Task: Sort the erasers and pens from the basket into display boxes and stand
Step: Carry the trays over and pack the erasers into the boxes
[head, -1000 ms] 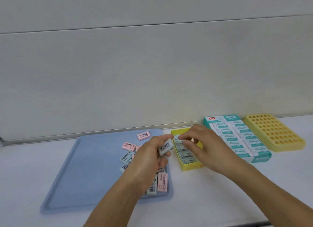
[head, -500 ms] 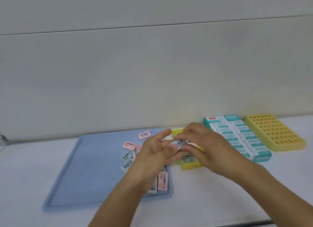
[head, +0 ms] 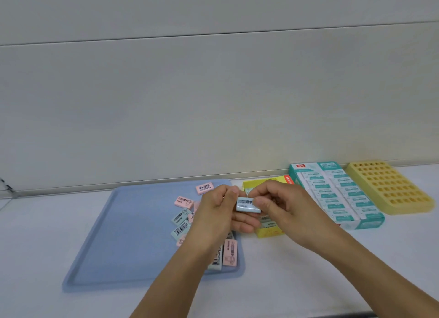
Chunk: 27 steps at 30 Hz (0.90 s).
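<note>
Pale grey-beige wall (head: 213,104) filling upper half, split by thin horizontal seam (head: 213,36) near top. Narrow ledge strip (head: 95,187) along wall foot. White tabletop (head: 35,246) below, matte, evenly lit by soft diffuse light, faint shadows only

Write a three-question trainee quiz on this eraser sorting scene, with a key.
1. True or false: the light blue eraser is held by both hands.
2. Which lies farthest right: A) blue tray B) teal display box C) yellow pen stand?
3. Fill in: the loose erasers lie on the ____ tray.

Key: 1 true, the left hand and right hand both pinch it. 2 C. 3 blue.
</note>
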Each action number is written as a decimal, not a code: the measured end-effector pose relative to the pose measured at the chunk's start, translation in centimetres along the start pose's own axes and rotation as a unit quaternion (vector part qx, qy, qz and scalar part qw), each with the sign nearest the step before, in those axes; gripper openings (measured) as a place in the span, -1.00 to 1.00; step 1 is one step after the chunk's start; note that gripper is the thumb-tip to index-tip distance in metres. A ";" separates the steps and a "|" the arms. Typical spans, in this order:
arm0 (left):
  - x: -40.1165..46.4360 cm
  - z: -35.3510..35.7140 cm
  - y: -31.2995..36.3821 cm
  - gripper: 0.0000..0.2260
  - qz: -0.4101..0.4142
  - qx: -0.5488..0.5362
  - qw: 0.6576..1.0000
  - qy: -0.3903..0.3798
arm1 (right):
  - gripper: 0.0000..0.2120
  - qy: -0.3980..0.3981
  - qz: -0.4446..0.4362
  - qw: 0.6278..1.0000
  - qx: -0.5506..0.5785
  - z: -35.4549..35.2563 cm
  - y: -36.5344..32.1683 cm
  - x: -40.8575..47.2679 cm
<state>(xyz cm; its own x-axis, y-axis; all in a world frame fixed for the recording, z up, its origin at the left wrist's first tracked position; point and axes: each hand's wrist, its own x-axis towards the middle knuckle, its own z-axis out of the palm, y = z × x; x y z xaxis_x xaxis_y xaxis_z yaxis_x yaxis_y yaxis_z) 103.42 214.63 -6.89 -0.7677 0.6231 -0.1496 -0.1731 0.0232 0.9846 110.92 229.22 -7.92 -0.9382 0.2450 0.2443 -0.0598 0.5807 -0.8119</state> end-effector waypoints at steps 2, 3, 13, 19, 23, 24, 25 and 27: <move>0.2 -0.1 0.0 -0.78 -0.008 0.000 1.000 0.017 | -0.86 -0.006 0.025 1.000 0.016 0.1 0.0 0.0; 0.2 -0.2 0.0 -0.79 -0.011 0.002 1.000 0.022 | -0.85 -0.007 0.035 0.999 0.016 0.1 0.0 0.0; 2.2 -4.2 -0.7 -0.90 0.085 0.262 0.946 0.173 | -0.87 -0.007 0.161 0.972 -0.174 -1.6 1.1 2.0; 7.3 -8.1 -0.9 -0.82 0.046 0.520 0.843 0.130 | -0.81 -0.106 0.153 0.922 -0.339 -0.8 0.2 3.4; 8.8 -8.3 -1.0 -0.73 0.045 0.585 0.807 0.064 | -0.83 -0.074 0.019 0.929 -0.362 0.4 -0.9 5.0; 9.0 -8.2 -0.9 -0.72 0.047 0.600 0.797 0.055 | -0.79 -0.100 -0.018 0.930 -0.352 1.0 -1.1 5.8; 9.1 -8.2 -0.8 -0.71 0.047 0.608 0.791 0.048 | -0.75 -0.137 -0.050 0.924 -0.353 1.7 -1.4 6.5; 9.2 -8.3 -0.6 -0.72 0.040 0.605 0.794 0.039 | -0.69 -0.208 -0.085 0.892 -0.393 3.3 -1.5 7.8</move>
<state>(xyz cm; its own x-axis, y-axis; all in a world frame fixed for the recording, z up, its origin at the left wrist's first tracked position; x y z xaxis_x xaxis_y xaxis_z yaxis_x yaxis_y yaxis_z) 91.31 213.87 -9.59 -0.7903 0.6113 -0.0419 0.5618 0.7501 0.3490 102.56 227.71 -6.50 -0.9934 -0.1125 -0.0211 -0.1092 0.9869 -0.1185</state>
